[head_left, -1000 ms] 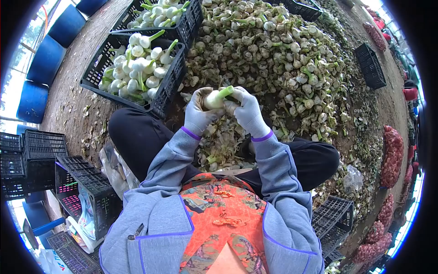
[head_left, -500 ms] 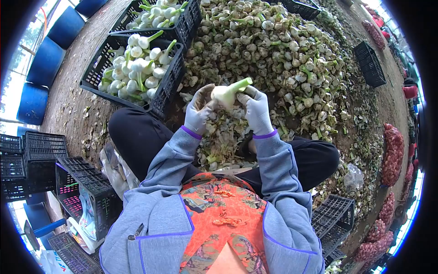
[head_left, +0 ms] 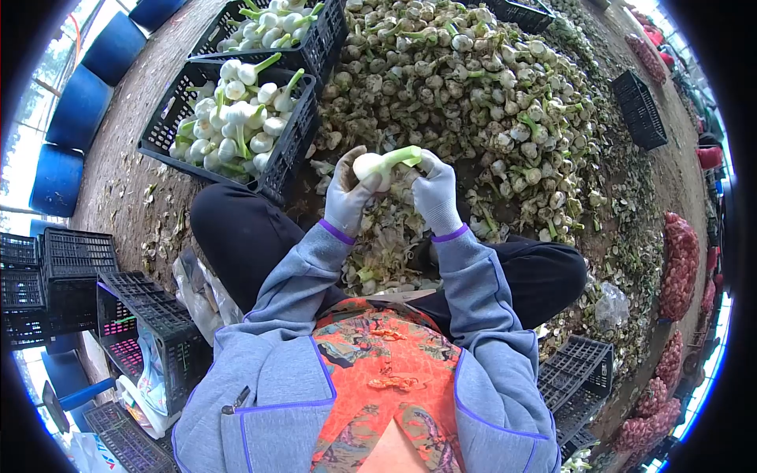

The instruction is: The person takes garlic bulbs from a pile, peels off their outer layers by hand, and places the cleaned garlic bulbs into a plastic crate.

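Note:
A white garlic bulb (head_left: pixel 368 165) with a thick green stem is held up over my crossed legs. My left hand (head_left: pixel 348 189), in a pale glove with dirty fingertips, is wrapped round the bulb from the left. The stem points up and to the right, its cut end near my right hand (head_left: pixel 434 189), also gloved. The right fingers are pressed together by the stem and peeled outer skin; what exactly they pinch is too small to tell. Below the hands lie loose garlic skins (head_left: pixel 385 248) on the ground.
A black crate (head_left: pixel 169 150) of clean white bulbs stands at the left front, another crate (head_left: pixel 311 55) behind it. Ahead spreads a large heap of unpeeled garlic (head_left: pixel 473 94). Empty black crates (head_left: pixel 150 303) stand at the left; red net sacks (head_left: pixel 680 268) line the right.
The bulb has turned and moved slightly left, its stem tilting more to the right. My right hand has come slightly left and its fingers have drawn closer together.

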Available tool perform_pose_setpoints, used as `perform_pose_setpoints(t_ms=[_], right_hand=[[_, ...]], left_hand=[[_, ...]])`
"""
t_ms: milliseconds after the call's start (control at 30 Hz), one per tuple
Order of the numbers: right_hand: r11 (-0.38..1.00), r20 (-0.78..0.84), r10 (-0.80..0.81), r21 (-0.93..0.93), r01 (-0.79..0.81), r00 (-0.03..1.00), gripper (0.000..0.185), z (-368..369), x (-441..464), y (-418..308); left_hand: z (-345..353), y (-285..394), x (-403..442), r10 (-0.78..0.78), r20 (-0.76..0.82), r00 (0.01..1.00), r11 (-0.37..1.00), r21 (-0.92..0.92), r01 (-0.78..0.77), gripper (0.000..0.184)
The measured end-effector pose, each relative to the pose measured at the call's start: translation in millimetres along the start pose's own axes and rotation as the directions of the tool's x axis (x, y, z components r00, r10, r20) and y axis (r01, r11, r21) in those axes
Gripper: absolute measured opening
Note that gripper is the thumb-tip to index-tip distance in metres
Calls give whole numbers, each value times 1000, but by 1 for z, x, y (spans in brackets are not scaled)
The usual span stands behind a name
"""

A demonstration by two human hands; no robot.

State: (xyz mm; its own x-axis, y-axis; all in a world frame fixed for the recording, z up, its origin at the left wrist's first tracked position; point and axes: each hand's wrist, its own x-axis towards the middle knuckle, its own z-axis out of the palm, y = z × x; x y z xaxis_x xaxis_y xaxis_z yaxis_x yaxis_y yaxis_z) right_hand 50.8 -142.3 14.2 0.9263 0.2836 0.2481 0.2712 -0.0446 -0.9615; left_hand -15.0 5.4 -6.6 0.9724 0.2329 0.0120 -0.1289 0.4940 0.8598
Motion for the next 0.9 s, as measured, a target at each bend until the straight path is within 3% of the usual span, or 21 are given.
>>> perform_pose_setpoints(t_ms=[67,100,167,200,267,400,433,467,500,533,567,600,633,667,733,767,800,867,900], right_hand=[[977,55,166,129,-172,985,18,-3,2,1],[977,54,165,131,-170,985,18,-3,1,1],[796,125,388,454,-400,913,15,-3,0,-1],[796,124,388,454,-400,913,15,-4,0,-2],[617,214,478,608,-499,852,10,-7,1,-2],[674,199,419,586,-450,886,10,-10,0,-3],[943,20,239,235,-237,971,11,-8,0,-2],[981,-66,-11,-193,-2,998,12,-7,0,-3],[942,-74,-105,-327,75,992,15,-8,0,-9],[943,-77,-107,-325,77,991,15,-9,0,-15],[995,20,91,37,-91,996,17,-11,0,-23],[883,180,239,370,-290,954,20,-12,-1,-31],[805,198,274,489,-337,941,20,-9,-1,-38],[805,197,274,488,-337,941,20,-10,-2,-32],[923,217,154,317,-218,964,17,-9,-4,-12],[947,180,105,282,-153,978,14,-9,-4,-4],[947,180,105,283,-154,978,14,-11,-2,-5],[988,192,95,100,-115,977,14,-15,-1,-9],[945,204,228,190,-267,952,13,-16,-2,-19]], left_hand=[[-1,1,-1,-52,17,998,996,-68,53,59],[-1,4,0,-102,37,994,985,-133,106,57],[0,9,0,-122,58,991,979,-157,130,54],[0,10,0,-143,78,987,971,-181,155,52],[0,10,2,-160,95,983,971,-166,174,53],[-5,10,3,-216,196,956,968,-85,236,56],[-6,9,3,-215,198,956,968,-83,235,56],[-6,9,3,-242,221,945,964,-59,261,56],[-6,9,3,-269,244,932,958,-35,285,57],[-4,9,3,-268,246,931,958,-31,284,57],[-3,9,3,-258,208,943,960,-50,274,58],[-3,10,2,-251,170,953,962,-68,266,59],[-2,16,3,-265,180,947,945,-146,292,62],[-2,11,3,-264,181,947,945,-147,292,62],[0,-1,5,10,164,986,994,109,-28,70],[1,-4,4,71,113,991,976,198,-92,75],[1,-3,5,70,113,991,976,200,-91,75],[0,-1,6,30,109,994,943,326,-64,70],[-1,3,7,28,109,994,943,326,-62,70]])
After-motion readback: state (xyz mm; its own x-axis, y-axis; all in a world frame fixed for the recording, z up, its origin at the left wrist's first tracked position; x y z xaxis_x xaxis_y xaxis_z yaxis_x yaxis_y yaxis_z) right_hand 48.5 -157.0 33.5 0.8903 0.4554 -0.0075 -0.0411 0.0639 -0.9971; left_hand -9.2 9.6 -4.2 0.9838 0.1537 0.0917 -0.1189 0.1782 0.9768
